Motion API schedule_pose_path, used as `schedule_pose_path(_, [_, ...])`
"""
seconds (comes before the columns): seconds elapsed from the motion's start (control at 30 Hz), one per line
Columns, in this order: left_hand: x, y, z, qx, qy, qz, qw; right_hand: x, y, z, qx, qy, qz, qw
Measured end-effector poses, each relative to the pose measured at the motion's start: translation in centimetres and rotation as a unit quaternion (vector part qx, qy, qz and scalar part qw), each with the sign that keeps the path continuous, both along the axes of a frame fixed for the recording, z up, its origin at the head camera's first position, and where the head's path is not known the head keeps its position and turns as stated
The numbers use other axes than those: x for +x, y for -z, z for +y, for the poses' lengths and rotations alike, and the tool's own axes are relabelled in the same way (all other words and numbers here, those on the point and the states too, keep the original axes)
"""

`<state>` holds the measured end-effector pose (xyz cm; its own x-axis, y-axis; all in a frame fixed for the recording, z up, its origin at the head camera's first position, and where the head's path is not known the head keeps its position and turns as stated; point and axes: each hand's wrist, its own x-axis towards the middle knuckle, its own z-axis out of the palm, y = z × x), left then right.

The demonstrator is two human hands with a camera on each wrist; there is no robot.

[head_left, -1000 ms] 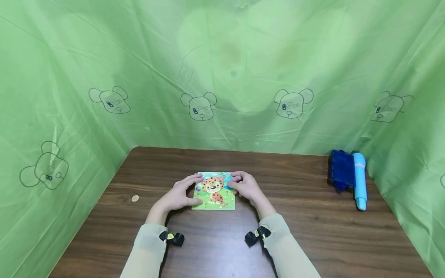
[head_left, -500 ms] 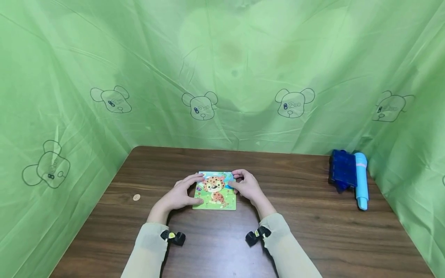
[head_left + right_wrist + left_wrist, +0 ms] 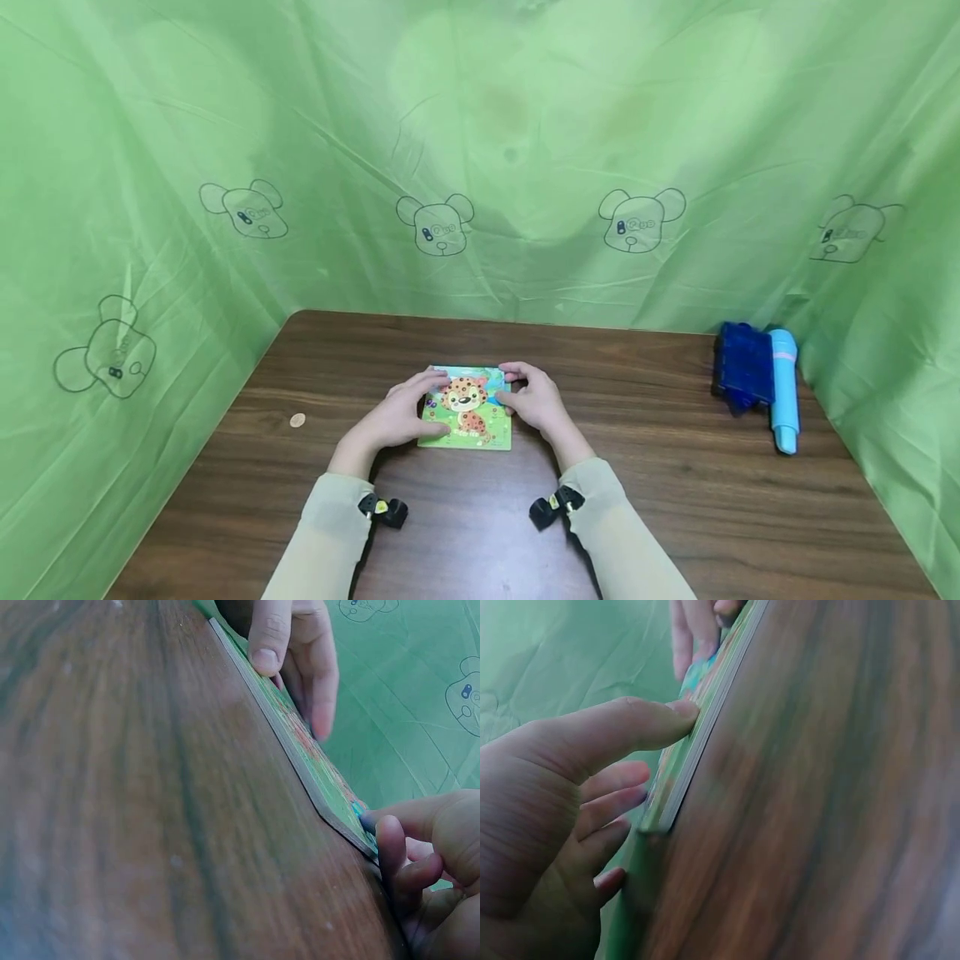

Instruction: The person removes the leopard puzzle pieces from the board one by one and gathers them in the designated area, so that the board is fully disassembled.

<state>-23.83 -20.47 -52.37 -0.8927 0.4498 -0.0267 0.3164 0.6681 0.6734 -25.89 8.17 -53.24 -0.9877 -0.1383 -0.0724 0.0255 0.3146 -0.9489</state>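
Note:
A square leopard puzzle board [image 3: 468, 421], with a green and blue background, lies flat near the middle of the brown table. My left hand [image 3: 393, 417] spans its left side: the thumb rests on the picture near the front and the other fingers stretch over the back left part. In the left wrist view that thumb [image 3: 649, 724] presses on the board's face, close to its grey edge. At the board's back right my right hand [image 3: 538, 402] holds the rim. Its thumb lies on a blue patch and its other fingers curl by the edge, as the right wrist view shows.
A small pale round disc [image 3: 297, 420] lies on the table to the left. At the back right are a dark blue translucent box [image 3: 742, 364] and a light blue microphone-shaped object [image 3: 784, 392]. Green cloth [image 3: 540, 283] with bear drawings hangs behind and at both sides.
The left hand has shifted slightly right, so its thumb and fingers reach farther over the picture. The right hand keeps its hold at the right edge. The head view has moved a little.

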Motion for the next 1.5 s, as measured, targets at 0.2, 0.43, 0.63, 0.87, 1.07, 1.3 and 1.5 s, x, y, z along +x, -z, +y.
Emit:
schedule_pose_path(0.2, [-0.1, -0.2, 0.8, -0.028, 0.048, 0.005, 0.9984, -0.1, -0.2, -0.1, 0.01, 0.008, 0.005, 1.0])
schedule_pose_path(0.43, [0.2, -0.3, 1.0, -0.052, 0.068, 0.019, 0.9961, -0.4, -0.1, -0.2, 0.011, 0.007, 0.016, 1.0])
schedule_pose_path(0.63, [0.2, -0.3, 1.0, -0.054, 0.069, 0.018, 0.996, -0.3, -0.1, 0.0, -0.022, 0.01, 0.007, 1.0])
schedule_pose_path(0.87, [0.1, -0.1, 1.0, -0.041, 0.07, 0.015, 0.9966, 0.0, 0.0, 0.4, -0.061, 0.001, -0.008, 0.998])
schedule_pose_path(1.07, [0.0, 0.3, 0.8, -0.041, 0.068, 0.015, 0.9967, 0.0, 0.2, 0.7, -0.072, 0.001, -0.017, 0.997])
schedule_pose_path(1.3, [-0.1, 0.6, 0.7, -0.038, 0.066, 0.017, 0.9969, -0.1, 0.1, 1.0, -0.101, 0.005, -0.029, 0.994])
schedule_pose_path(1.5, [-0.2, 0.8, 0.7, -0.02, 0.061, 0.026, 0.9976, -0.1, -0.4, 1.5, -0.105, -0.011, -0.039, 0.994])
